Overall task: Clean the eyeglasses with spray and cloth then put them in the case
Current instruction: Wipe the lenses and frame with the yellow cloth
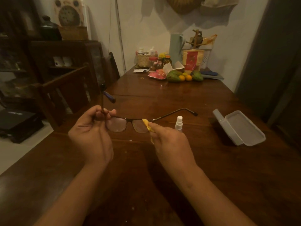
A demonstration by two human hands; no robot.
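A: Head view: eyeglasses (128,123) held up above the worktop (179,160), between the two hands. Why raised like that?

B: Probably to keep both lens faces free for wiping, clear of the wood. Left hand (92,132) clenched on the left end of the eyeglasses, fingers (112,111) pinching at the hinge, that temple arm sticking up past the knuckles. Steadies the frame against the rubbing.

A: And the right hand (169,141)?

B: Closed on a yellow cloth (147,126), bunched and pressed to the outer edge of the right lens. Right temple arm left open, pointing away toward the far side.

A: Spray bottle (178,122)?

B: Upright on the worktop just right of the eyeglasses, behind the right hand, cap on, untouched. Near enough to grab without shifting the frame, seemingly.

A: Case (239,129)?

B: Well to the right of the eyeglasses, lid open, empty inside. Likely left gaping so the eyeglasses can go straight in once wiped. Left lens looks hazy; cannot tell whether from spray or smudge.
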